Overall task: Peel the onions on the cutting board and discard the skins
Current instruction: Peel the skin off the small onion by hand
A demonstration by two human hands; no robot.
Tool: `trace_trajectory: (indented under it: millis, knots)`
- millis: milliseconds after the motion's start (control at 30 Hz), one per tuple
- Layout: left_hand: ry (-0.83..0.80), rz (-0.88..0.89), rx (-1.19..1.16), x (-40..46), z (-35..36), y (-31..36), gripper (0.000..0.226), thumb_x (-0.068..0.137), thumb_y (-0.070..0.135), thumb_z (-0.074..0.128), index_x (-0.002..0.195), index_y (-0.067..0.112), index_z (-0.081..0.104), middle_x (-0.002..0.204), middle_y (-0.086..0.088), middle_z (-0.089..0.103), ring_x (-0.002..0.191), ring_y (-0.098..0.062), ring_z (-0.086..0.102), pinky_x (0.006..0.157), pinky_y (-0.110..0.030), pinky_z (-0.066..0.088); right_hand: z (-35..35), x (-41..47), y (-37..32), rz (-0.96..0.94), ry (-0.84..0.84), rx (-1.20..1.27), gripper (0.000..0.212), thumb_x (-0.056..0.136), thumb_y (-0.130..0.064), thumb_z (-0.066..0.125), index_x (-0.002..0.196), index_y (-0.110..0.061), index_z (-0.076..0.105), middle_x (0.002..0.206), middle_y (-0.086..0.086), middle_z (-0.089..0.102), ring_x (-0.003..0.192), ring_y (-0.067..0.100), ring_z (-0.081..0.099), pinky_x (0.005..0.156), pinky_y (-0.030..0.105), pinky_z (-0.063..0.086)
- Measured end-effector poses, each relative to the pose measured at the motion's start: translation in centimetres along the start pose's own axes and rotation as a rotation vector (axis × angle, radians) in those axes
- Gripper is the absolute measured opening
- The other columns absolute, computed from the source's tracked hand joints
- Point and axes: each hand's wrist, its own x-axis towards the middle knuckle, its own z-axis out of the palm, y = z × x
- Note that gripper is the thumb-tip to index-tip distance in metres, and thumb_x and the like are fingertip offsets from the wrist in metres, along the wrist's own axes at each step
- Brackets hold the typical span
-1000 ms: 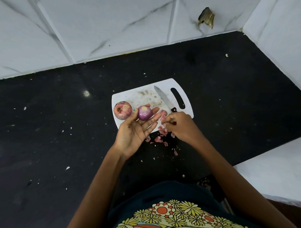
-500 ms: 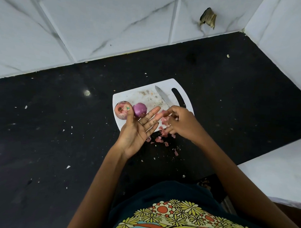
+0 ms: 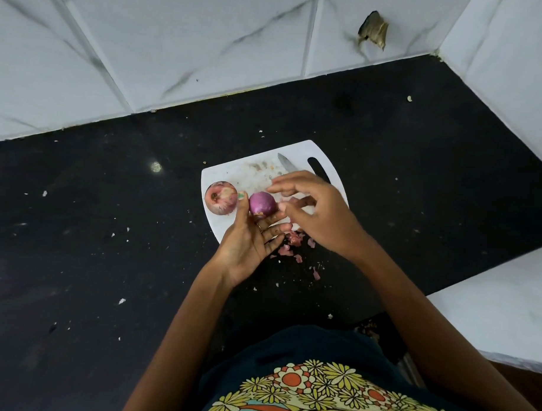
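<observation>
Black stone counter [image 3: 108, 261], speckled with pale crumbs, white marble-look wall tiles [image 3: 177, 48] behind and to the right

White plastic cutting board [image 3: 231, 173] near the counter's middle, handle slot toward the right rear corner

Peeled purple onion [image 3: 262, 203] cradled on the fingers of the left hand [image 3: 247, 241], palm up above the board's near edge, thumb raised against the onion's left side, fingers lightly curved round it underneath

Unpeeled onion [image 3: 221, 198] sitting at the board's left edge, just beside that thumb, papery pink skin still on

Right hand [image 3: 318, 213] hovering over the board's right half, fingers loosely spread and relaxed, gripping nothing, fingertips just right of the peeled onion; contact with it not clear

Knife [image 3: 285, 164] lying on the board's far side, blade tip showing, the rest hidden under the right hand

Pink onion skins [image 3: 293, 240] scattered at the board's near edge and spilling onto the counter just in front of it

Dark floral-print shirt [image 3: 318, 388] at the bottom edge of the view
</observation>
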Motion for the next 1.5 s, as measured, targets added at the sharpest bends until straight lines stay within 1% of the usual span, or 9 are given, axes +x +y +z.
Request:
trace_trajectory:
  millis: [100, 233, 467, 667, 1000, 1100, 1233, 1367, 1500]
  knots:
    - [0.012, -0.003, 0.103, -0.3, 0.1, 0.3, 0.055, 0.094, 0.060, 0.029, 0.096, 0.020, 0.065, 0.090, 0.000, 0.071, 0.083, -0.011, 0.066, 0.082, -0.029, 0.047, 0.6, 0.0, 0.1, -0.013, -0.089, -0.035, 0.039, 0.082, 0.002, 0.066, 0.115, -0.020, 0.067, 0.123, -0.004, 0.060, 0.116, 0.003, 0.053, 0.093, 0.013, 0.044]
    - [0.100, 0.041, 0.231, -1.0, 0.1, 1.1, 0.055, 0.094, 0.060, 0.031, 0.082, 0.020, 0.066, 0.081, -0.001, 0.071, 0.078, -0.013, 0.069, 0.078, -0.030, 0.048, 0.8, 0.1, 0.2, 0.035, -0.030, 0.049, 0.035, 0.083, -0.003, 0.068, 0.115, -0.018, 0.067, 0.117, -0.004, 0.063, 0.108, 0.001, 0.057, 0.090, 0.013, 0.046]
    - [0.107, 0.131, 0.357, -1.7, 0.6, 1.7, 0.036, 0.098, 0.043, 0.040, 0.093, 0.019, 0.066, 0.091, -0.001, 0.074, 0.081, -0.012, 0.069, 0.084, -0.032, 0.048, -0.3, 0.2, 0.4, 0.165, 0.061, 0.302, 0.031, 0.083, -0.010, 0.071, 0.113, -0.017, 0.066, 0.114, -0.002, 0.067, 0.094, 0.019, 0.069, 0.081, 0.035, 0.058]
    - [0.097, 0.045, 0.257, -1.7, 0.7, 1.5, 0.038, 0.094, 0.050, 0.044, 0.091, 0.018, 0.065, 0.081, 0.001, 0.073, 0.074, -0.012, 0.069, 0.071, -0.028, 0.051, -0.5, -0.3, 0.7, 0.176, 0.034, 0.369, 0.036, 0.077, -0.006, 0.075, 0.113, -0.008, 0.066, 0.111, 0.005, 0.068, 0.088, 0.017, 0.070, 0.072, 0.023, 0.054]
    - [0.116, -0.058, 0.045, -1.6, 0.6, 2.0, 0.030, 0.089, 0.039, 0.054, 0.100, 0.013, 0.062, 0.087, -0.004, 0.073, 0.073, -0.015, 0.069, 0.067, -0.028, 0.053, 0.2, -0.6, 1.4, 0.175, 0.172, 0.350, 0.021, 0.076, -0.001, 0.075, 0.095, -0.008, 0.070, 0.088, 0.006, 0.072, 0.078, 0.015, 0.070, 0.072, 0.027, 0.057]
    - [0.158, -0.044, -0.001, -1.5, 0.3, 2.0, 0.027, 0.088, 0.037, 0.055, 0.097, 0.013, 0.063, 0.091, -0.005, 0.073, 0.076, -0.015, 0.067, 0.069, -0.027, 0.053, 0.1, -0.8, 2.1, 0.243, 0.185, 0.265, 0.011, 0.083, -0.003, 0.069, 0.090, -0.011, 0.070, 0.081, 0.003, 0.072, 0.075, 0.017, 0.071, 0.072, 0.030, 0.059]
    - [0.163, -0.049, -0.042, -1.4, 0.1, 2.2, 0.024, 0.089, 0.036, 0.055, 0.094, 0.014, 0.063, 0.096, -0.003, 0.073, 0.079, -0.014, 0.067, 0.073, -0.027, 0.052, 0.0, -1.2, 3.0, 0.321, -0.048, -0.032, 0.011, 0.090, -0.011, 0.062, 0.097, -0.012, 0.070, 0.090, -0.010, 0.063, 0.072, -0.005, 0.061, 0.066, 0.010, 0.046]
    - [0.112, -0.078, -0.074, -1.4, 0.0, 2.1, 0.029, 0.088, 0.038, 0.054, 0.102, 0.014, 0.063, 0.105, -0.001, 0.073, 0.083, -0.014, 0.069, 0.072, -0.026, 0.051, 0.5, -1.7, 3.7, 0.323, -0.050, -0.287, 0.017, 0.076, -0.016, 0.078, 0.090, -0.014, 0.067, 0.083, -0.016, 0.044, 0.073, -0.003, 0.045, 0.066, 0.015, 0.036]
    - [0.082, -0.107, -0.132, -1.5, 0.0, 2.2, 0.031, 0.087, 0.039, 0.055, 0.106, 0.015, 0.060, 0.107, -0.001, 0.072, 0.081, -0.014, 0.069, 0.067, -0.025, 0.053, 0.5, -1.6, 3.8, 0.347, -0.204, -0.257, 0.009, 0.087, -0.007, 0.065, 0.087, -0.016, 0.067, 0.084, -0.001, 0.066, 0.073, 0.008, 0.060, 0.073, 0.026, 0.049]
